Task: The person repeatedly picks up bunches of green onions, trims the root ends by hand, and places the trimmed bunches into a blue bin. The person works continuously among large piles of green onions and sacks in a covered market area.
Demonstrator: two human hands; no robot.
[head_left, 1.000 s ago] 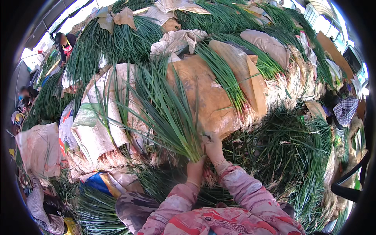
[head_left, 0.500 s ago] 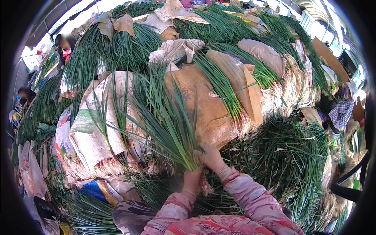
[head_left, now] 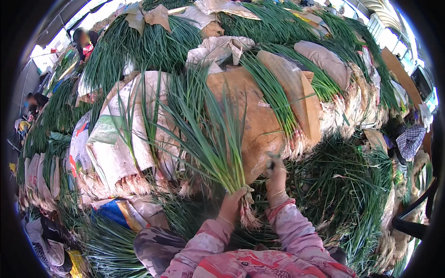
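Note:
My left hand [head_left: 232, 204], in a pale glove, is closed round a bunch of green onions [head_left: 222, 162] at its white stalks. The leaves fan up and away to the left, and the pale roots stick out below the fist. Just to the right, apart from the bunch, is my right hand [head_left: 276, 183]. Its fingers look curled round a small dark greenish thing [head_left: 273, 161], too blurred to name. Beyond both hands, a brown sheet [head_left: 232, 111] lies over the heap, with another row of green onions [head_left: 271, 99] on it.
Loose green leaves [head_left: 338, 185] are piled at the right. White sacking [head_left: 123, 125] covers more onions at the left. A blue and yellow bag [head_left: 118, 214] lies near my camouflage-clad knee [head_left: 157, 248]. Another person [head_left: 85, 41] is at the far left. A dark curved bar [head_left: 412, 224] stands at the right edge.
My right hand has come away from the bunch, to the right, with something small and dark at its fingers. My left hand still grips the green onions. The view has shifted slightly.

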